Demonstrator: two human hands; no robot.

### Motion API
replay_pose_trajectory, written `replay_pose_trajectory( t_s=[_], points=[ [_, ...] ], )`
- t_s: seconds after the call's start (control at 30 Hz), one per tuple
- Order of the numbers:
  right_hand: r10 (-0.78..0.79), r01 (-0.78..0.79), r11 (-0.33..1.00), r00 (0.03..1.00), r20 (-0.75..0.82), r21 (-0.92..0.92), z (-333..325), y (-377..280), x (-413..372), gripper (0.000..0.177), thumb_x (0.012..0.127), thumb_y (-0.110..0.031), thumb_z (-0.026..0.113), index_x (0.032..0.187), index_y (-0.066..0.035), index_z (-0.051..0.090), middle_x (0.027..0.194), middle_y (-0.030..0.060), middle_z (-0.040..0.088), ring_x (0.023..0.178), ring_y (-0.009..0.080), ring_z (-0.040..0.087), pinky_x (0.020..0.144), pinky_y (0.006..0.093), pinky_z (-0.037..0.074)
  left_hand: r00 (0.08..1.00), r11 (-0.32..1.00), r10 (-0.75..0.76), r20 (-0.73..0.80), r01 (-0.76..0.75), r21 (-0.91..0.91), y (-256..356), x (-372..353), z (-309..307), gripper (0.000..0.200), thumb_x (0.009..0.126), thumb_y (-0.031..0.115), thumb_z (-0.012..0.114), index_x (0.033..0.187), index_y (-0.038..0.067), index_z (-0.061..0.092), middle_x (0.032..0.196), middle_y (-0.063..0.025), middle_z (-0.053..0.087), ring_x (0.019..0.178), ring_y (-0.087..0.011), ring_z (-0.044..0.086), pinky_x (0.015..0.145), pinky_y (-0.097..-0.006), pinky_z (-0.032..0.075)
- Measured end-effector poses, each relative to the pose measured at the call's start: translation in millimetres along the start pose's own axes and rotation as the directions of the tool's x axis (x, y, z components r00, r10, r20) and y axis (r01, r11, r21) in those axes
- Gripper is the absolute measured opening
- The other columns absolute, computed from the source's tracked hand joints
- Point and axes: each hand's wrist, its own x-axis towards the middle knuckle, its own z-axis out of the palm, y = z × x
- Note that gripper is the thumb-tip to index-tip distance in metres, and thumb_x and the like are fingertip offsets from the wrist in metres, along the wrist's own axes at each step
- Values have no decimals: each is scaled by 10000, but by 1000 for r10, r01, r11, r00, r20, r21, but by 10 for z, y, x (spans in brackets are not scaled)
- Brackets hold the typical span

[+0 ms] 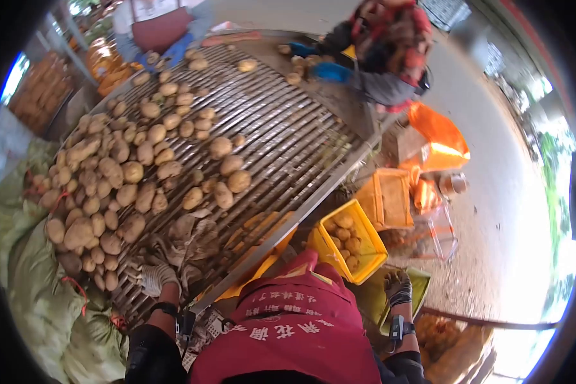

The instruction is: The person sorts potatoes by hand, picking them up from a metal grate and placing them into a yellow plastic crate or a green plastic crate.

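My left hand [157,280], in a striped work glove, lies low over the metal slats of the sorting rack [288,141], fingers stretched out. Right beside it is a crumpled, dirty cloth or sack [189,240]. Many loose potatoes [112,173] are heaped just beyond that hand, on the left part of the rack. My right hand [399,289], also gloved, hangs at my right side with its fingers extended and nothing visible in them. It overlaps a green container [419,285] in this view. A yellow crate [369,272] holding potatoes stands near that hand.
Green sacks [57,320] line the rack's left side. Another yellow crate [262,262] sits partly under the rack. Orange crates [390,198] and an orange bag [438,137] stand to the right. Two people work at the far side, one in blue gloves [331,72] near potatoes.
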Motion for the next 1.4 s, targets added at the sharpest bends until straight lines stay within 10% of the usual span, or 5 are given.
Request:
replay_pose_trajectory(
  t_s=[0.2,0.33,0.53,0.9,1.4],
  points=[
    [-84,403,753,842,532,-519,2522,13,-837,359,956,-289,568,1254,-97,514,1006,80,644,830,204,648,659,321,546,670,984,-52,741,159,-75,268,40,-1046,739,950,643,296,1410,86,448,1471,-200,402,1349,-338,394,1008,-457,411],
    [124,648,528,582,804,-550,3546,382,-1052,356,956,-223,570,1270,-62,518,1028,82,649,895,181,655,702,279,525,990,985,-2,-143,-22,-169,135,-214,-292,728,939,663,277,1383,130,498,1470,-177,414,1357,-344,377,1009,-467,391],
    [378,967,-66,-205,903,247,4669,1265,-1292,385,827,-149,696,1187,-61,593,1096,169,623,943,329,622,802,394,519,961,999,-28,-274,39,35,241,-267,-474,658,941,580,318,1053,55,699,853,-197,702,943,-333,654,993,-481,376],
    [621,692,1,-566,542,722,5742,3243,-2658,568,785,-315,696,1284,-90,544,1332,196,505,1212,362,504,990,490,420,994,986,-53,99,68,-153,200,-239,-588,725,914,512,425,1517,148,251,1570,-147,224,1460,-335,154,1110,-542,191],
    [896,636,-52,-311,316,770,6002,4307,-3271,743,613,-423,838,1245,-145,562,1263,159,494,1128,334,530,948,477,441,1000,933,-30,-1,28,-359,196,-234,-816,658,843,339,549,1422,77,380,1477,-242,317,1357,-437,311,1057,-553,284]
  ],
)
